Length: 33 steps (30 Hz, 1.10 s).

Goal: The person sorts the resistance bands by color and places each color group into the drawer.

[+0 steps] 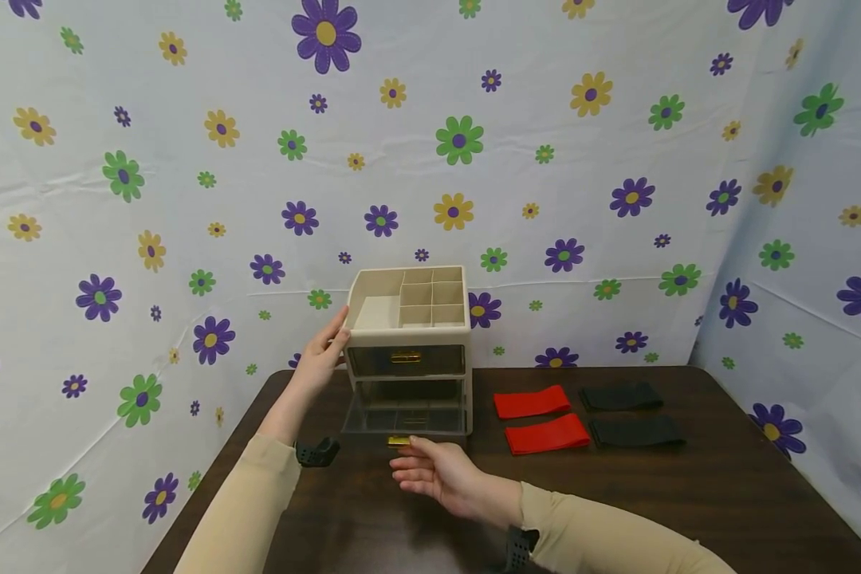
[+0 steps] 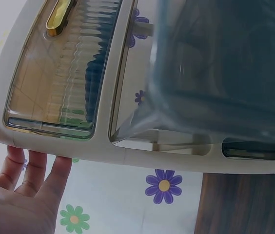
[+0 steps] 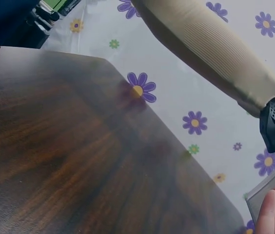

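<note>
A cream desktop drawer organizer (image 1: 406, 338) with clear dark drawers stands toward the back of the table. My left hand (image 1: 321, 357) rests against its left side near the top; in the left wrist view the fingers (image 2: 35, 168) lie along the side edge. A see-through drawer (image 1: 376, 420) below the upper one is pulled out toward me, and looms large in the left wrist view. With thumb and forefinger, my right hand (image 1: 448, 476) pinches the gold handle (image 1: 399, 441) on its front. The upper drawer (image 1: 373, 361) stays closed.
Two folded red bands (image 1: 547, 434) lie right of the organizer, beside two folded black bands (image 1: 634, 431). The organizer's top has an open tray with several small compartments (image 1: 447, 295). A flowered cloth (image 1: 560, 207) hangs behind the dark wooden table (image 1: 717, 478).
</note>
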Each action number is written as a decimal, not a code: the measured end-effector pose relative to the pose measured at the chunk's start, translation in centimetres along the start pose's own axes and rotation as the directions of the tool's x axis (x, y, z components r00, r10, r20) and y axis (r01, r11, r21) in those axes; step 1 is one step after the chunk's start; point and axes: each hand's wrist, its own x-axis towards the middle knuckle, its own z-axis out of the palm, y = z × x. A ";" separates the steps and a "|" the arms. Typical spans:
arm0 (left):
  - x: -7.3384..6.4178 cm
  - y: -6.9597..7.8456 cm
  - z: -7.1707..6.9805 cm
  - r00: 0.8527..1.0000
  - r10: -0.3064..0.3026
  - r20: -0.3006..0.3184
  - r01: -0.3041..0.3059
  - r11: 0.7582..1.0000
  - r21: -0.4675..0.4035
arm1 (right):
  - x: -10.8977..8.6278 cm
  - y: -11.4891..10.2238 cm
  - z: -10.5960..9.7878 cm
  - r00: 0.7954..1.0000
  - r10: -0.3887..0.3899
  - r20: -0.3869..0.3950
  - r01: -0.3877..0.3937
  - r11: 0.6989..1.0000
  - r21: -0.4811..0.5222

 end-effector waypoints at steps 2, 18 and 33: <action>0.1 0.0 0.0 1.000 -0.001 -0.001 0.001 1.000 0.006 | -0.1 0.1 0.0 1.000 0.003 0.002 -0.003 1.000 -0.003; 1.2 -3.2 -0.5 0.999 0.034 -0.010 -0.033 0.999 0.020 | -1.5 0.3 0.5 0.999 0.042 0.024 -0.042 0.999 -0.011; -0.2 0.1 -0.1 1.000 0.026 0.012 -0.026 0.999 0.019 | -2.3 1.0 -1.3 0.989 0.067 0.129 -0.061 0.997 -0.045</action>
